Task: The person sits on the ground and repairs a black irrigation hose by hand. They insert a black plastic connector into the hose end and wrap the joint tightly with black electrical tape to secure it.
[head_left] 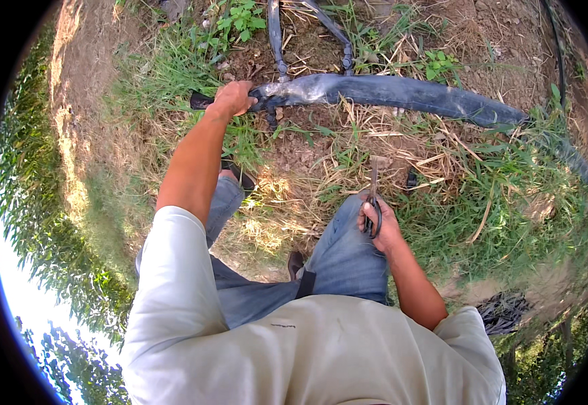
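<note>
A wide black irrigation hose (pixel 402 93) lies across the ground ahead of me, dusty and partly flattened. At its left end my left hand (pixel 233 99) is closed around the hose, and a short dark tail sticks out past the hand. My right hand (pixel 383 223) rests over my right knee and grips a pair of scissors (pixel 373 214) by the black handles. The blades point away from me, toward the hose, and do not touch it. Two thinner black tubes (pixel 276 34) join the hose's far side through small fittings (pixel 347 62).
Grass (pixel 496 196) and dry straw (pixel 442 155) cover the soil around the hose. A small black fitting (pixel 411 179) lies in the grass right of the scissors. A thin black line (pixel 556 40) runs along the far right. Leafy plants (pixel 31 175) stand at the left.
</note>
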A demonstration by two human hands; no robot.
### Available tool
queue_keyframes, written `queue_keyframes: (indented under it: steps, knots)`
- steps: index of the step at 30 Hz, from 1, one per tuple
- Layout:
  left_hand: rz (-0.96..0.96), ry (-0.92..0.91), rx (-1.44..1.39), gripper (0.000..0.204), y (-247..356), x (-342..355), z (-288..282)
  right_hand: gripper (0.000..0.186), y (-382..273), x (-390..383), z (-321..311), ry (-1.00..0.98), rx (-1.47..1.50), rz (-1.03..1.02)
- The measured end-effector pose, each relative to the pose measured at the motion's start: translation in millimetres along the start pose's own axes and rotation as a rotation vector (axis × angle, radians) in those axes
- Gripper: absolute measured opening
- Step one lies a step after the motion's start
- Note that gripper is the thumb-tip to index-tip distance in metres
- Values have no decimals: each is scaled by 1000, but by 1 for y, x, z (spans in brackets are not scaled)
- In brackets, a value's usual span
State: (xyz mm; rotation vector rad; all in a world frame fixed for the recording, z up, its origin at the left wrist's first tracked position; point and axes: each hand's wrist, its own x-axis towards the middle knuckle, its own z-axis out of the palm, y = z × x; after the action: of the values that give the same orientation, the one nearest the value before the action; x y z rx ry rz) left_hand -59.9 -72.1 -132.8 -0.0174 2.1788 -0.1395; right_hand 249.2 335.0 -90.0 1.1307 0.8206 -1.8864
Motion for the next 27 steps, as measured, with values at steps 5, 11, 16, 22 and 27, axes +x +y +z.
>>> queue_keyframes:
  steps: [5,11,16,22,27]
  knots:
    - [198,60,-51,48,-23,-7,-11,33,-1,-3,-8,69,1,-37]
    - [292,88,-17,37,-18,-19,-27,32,-4,-7,-25,113,43,-38]
    - [246,202,89,33,-8,-25,-18,35,-11,-17,-30,108,16,-65]
    - [190,170,125,32,-12,-39,-19,44,-8,-22,-36,103,4,-90]
    - [234,263,247,47,-10,-70,-7,49,-15,-24,-39,91,-91,-141]
